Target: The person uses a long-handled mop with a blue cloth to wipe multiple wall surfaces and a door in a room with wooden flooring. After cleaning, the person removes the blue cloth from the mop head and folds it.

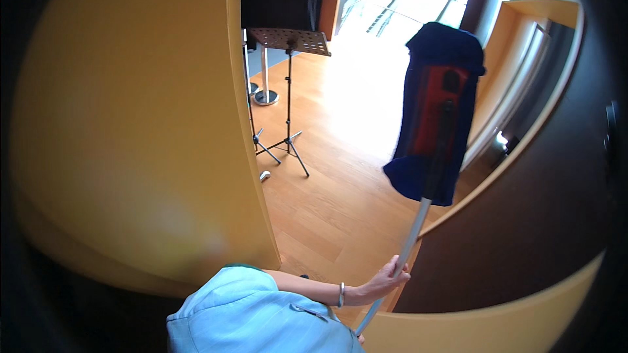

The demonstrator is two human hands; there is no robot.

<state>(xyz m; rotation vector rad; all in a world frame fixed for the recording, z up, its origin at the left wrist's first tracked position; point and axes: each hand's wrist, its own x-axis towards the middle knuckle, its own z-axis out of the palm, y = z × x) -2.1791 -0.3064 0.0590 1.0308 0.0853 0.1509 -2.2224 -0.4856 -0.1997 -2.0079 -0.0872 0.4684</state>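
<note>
A flat mop with a blue cloth pad (417, 181) on a red frame (427, 108) is raised in front of me, its underside turned away. Its pale metal handle (414, 233) slants down to the bottom of the view. My left hand (385, 282), with a bangle at the wrist, grips this handle partway along. Lower down, my right hand (361, 339) shows only as a sliver of fingers at the handle; my shirt (265, 323) and the lower edge of the view hide the rest.
A yellow wall or panel (132, 122) rises close on my left. Beyond its edge stand a perforated music stand (289, 41) and a metal post (266, 73) on the wooden floor (314, 206). A dark wall (505, 235) with a framed recess (527, 83) curves along the right.
</note>
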